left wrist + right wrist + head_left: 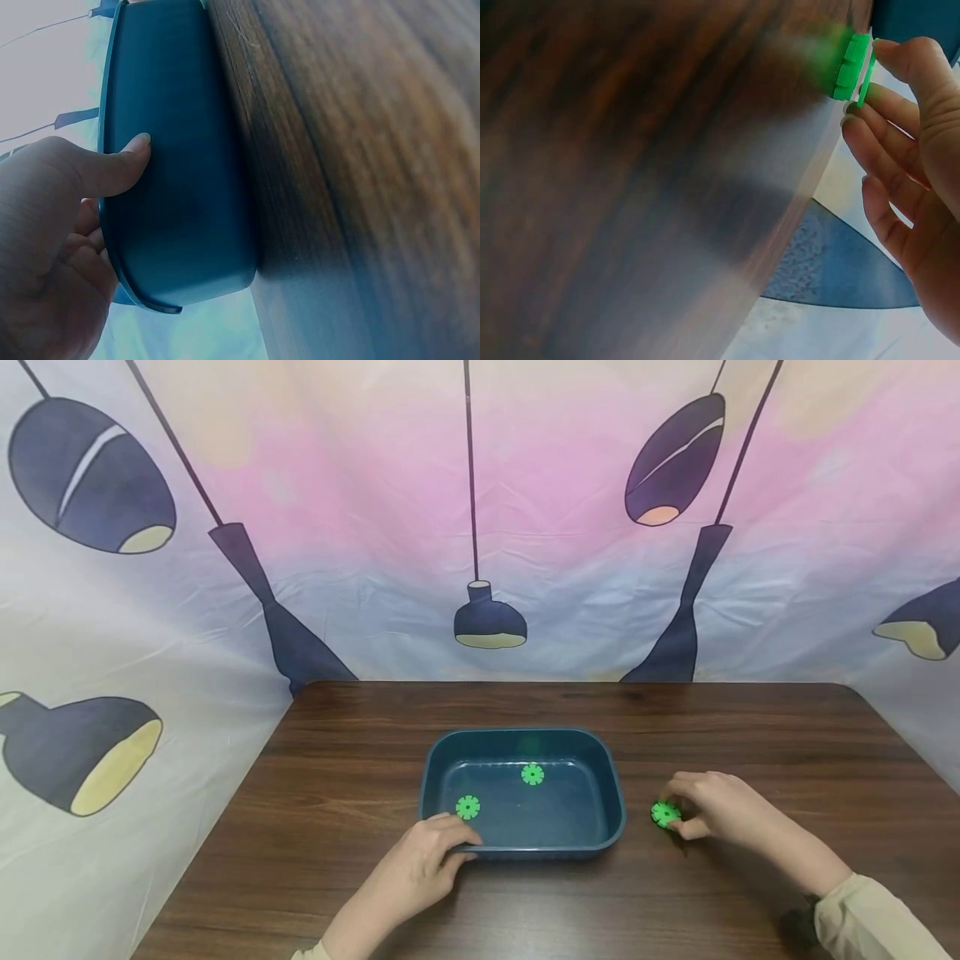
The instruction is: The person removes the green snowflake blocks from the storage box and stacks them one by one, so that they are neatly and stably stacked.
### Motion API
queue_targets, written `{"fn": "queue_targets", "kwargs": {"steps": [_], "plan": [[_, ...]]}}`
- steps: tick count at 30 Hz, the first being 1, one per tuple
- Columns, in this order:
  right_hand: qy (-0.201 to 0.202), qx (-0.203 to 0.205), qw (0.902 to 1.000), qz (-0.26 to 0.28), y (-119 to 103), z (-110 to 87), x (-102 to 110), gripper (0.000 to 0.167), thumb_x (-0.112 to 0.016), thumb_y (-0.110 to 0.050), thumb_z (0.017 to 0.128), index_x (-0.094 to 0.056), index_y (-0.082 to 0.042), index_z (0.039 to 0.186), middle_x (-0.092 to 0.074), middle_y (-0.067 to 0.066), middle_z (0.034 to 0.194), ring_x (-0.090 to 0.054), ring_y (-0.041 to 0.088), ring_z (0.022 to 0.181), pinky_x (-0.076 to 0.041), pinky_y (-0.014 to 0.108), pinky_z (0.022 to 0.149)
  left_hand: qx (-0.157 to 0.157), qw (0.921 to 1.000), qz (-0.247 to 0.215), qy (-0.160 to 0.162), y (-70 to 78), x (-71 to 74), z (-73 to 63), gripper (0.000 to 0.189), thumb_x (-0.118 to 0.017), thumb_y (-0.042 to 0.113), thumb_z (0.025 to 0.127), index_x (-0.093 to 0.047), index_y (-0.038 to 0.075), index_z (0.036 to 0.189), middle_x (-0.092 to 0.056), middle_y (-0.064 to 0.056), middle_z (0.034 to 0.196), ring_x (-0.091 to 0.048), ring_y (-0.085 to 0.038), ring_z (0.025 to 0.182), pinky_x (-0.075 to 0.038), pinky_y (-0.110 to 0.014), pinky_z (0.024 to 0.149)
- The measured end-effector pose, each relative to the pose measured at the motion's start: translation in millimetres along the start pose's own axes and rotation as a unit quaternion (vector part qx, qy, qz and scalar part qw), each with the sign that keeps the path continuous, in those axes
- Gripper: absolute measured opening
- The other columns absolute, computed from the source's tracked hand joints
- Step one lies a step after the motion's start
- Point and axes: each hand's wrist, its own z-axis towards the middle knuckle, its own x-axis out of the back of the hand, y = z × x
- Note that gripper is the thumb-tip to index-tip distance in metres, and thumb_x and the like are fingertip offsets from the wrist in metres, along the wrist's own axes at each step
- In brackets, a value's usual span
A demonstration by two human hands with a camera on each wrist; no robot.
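My left hand [420, 867] grips the near left corner of a dark teal plastic basin [617, 814]. In the left wrist view the thumb presses the basin's outer wall [184, 202], with the other fingers over the rim. Inside the basin lie two flat green notched discs, one disc [468, 807] near the left hand and another disc [532, 774] toward the back. Right of the basin, my right hand [716, 807] pinches a green notched disc [665, 813] between thumb and fingers, close over the table. The right wrist view shows green notched edges [851, 67] in two layers at the fingertips.
A dark brown wooden table [337, 777] carries everything, its far edge running along a printed cloth [375, 527] with hanging lamp pictures. The cloth also hangs down at both sides. A pale sleeve [870, 914] covers the right forearm.
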Motion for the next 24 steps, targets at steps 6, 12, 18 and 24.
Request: {"fn": "queue_targets", "kwargs": {"steps": [6,12,18,24], "plan": [[0.005,0.011,0.9998,-0.013,-1.5,1.1,-0.6,0.02,-0.077,-0.023,0.071,-0.064,-0.019,0.086,-0.05,-0.016,0.075,-0.038,-0.007,0.059,-0.035,0.017,0.047,0.001,1.0,0.0,-0.001,0.0,0.4,-0.6,0.021,-0.073,-0.003,0.075,-0.068,0.014,0.088,-0.067,0.006,0.087,-0.061,-0.009,0.084,-0.053,-0.02,0.072],[-0.008,0.002,0.9999,-0.008,-0.6,0.4,-0.8,0.02,-0.077,-0.023,0.072,-0.064,-0.02,0.087,-0.048,-0.016,0.075,-0.038,-0.006,0.059,-0.036,0.017,0.048,0.0,1.0,0.0,0.0,0.3,0.6,-0.7,0.021,-0.073,-0.002,0.075,-0.068,0.013,0.088,-0.067,0.006,0.088,-0.061,-0.009,0.085,-0.053,-0.02,0.072],[-0.016,-0.006,0.9998,0.003,-1.3,0.2,0.0,0.019,-0.076,-0.022,0.074,-0.061,-0.02,0.086,-0.049,-0.015,0.075,-0.042,-0.006,0.06,-0.037,0.017,0.048,-0.002,1.0,-0.001,0.001,0.8,1.1,-0.6,0.02,-0.072,-0.003,0.075,-0.068,0.013,0.088,-0.067,0.005,0.088,-0.061,-0.009,0.085,-0.053,-0.02,0.072],[-0.016,-0.005,0.9996,0.021,-1.1,-0.9,0.6,0.019,-0.076,-0.022,0.075,-0.063,-0.02,0.089,-0.052,-0.015,0.079,-0.047,-0.005,0.064,-0.041,0.019,0.05,0.004,1.0,-0.005,-0.005,1.0,0.9,-0.5,0.022,-0.072,-0.005,0.075,-0.068,0.013,0.089,-0.067,0.005,0.088,-0.062,-0.01,0.085,-0.054,-0.021,0.073]]}}
